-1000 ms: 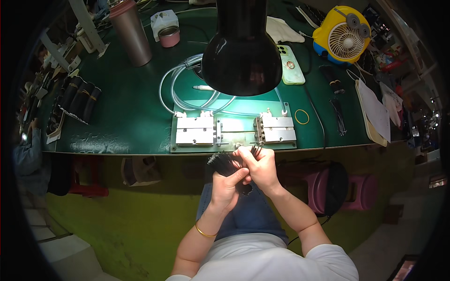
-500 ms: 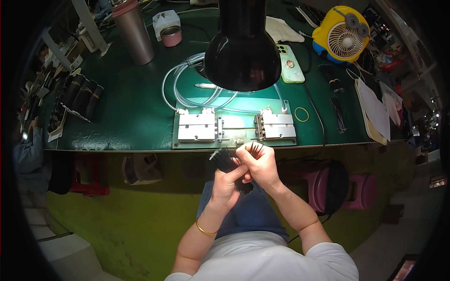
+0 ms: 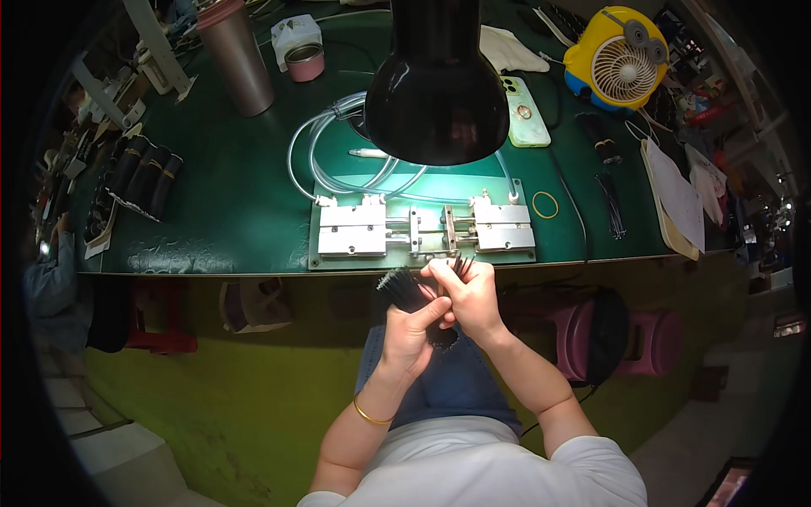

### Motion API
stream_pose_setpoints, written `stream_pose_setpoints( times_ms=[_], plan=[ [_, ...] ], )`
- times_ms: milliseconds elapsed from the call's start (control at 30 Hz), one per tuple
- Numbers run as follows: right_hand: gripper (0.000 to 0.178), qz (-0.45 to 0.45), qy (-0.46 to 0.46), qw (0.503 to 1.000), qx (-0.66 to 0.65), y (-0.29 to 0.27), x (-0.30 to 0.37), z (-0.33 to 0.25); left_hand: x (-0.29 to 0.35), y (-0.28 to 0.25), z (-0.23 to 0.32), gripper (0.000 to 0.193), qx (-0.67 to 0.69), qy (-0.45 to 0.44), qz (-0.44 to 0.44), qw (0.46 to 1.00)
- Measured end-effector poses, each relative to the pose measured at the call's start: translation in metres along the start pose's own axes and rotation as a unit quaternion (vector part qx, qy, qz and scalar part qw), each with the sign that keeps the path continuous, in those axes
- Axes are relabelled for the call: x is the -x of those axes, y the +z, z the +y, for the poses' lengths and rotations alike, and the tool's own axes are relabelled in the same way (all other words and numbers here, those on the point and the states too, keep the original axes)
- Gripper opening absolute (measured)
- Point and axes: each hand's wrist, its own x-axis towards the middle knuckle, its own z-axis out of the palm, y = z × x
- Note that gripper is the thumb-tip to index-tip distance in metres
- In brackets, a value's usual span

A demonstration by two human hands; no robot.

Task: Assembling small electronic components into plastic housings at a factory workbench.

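My left hand is closed around a thick bundle of thin black wires, its pale-tipped ends fanning out to the upper left. Against it, my right hand pinches a few separate black wires that poke up past its fingers. Both hands are together just off the table's front edge, above my lap. Right behind them sits a fixture with two silver pneumatic cylinders, the left cylinder and the right cylinder, on a flat base plate. Their end blocks stand close together, with a narrow gap between.
A black lamp head hangs over the fixture, with coiled clear tubing behind. On the green table are black wire bundles, a tumbler, a phone, a yellow fan and papers. Stools stand below.
The fixture's two end blocks have slid out from their cylinders toward each other, baring the rods. My right fingers have shifted slightly; both hands stay in about the same place.
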Motion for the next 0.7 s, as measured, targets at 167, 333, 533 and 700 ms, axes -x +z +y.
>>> stream_pose_setpoints(
  times_ms=[167, 333, 533, 700],
  plan=[
    [0.021, 0.008, 0.022, 1.000, -0.003, 0.0007, 0.0002, -0.0022, 0.0003, 0.0008, 0.0022, 0.008, 0.003, -0.008, -0.003, 1.000],
    [0.020, -0.033, 0.002, 0.999, -0.004, 0.0003, 0.0037, -0.0025, 0.0018, 0.0002, 0.0045, 0.007, -0.011, -0.004, -0.009, 1.000],
    [0.019, -0.006, -0.010, 1.000, 0.019, 0.0036, 0.0077, -0.0061, 0.0067, 0.0049, 0.0037, 0.009, -0.028, 0.017, 0.009, 0.999],
    [0.018, 0.005, 0.014, 1.000, 0.014, 0.0031, 0.0025, -0.0037, 0.0039, 0.0035, 0.0009, 0.010, -0.034, 0.036, 0.019, 0.999]
  ],
)
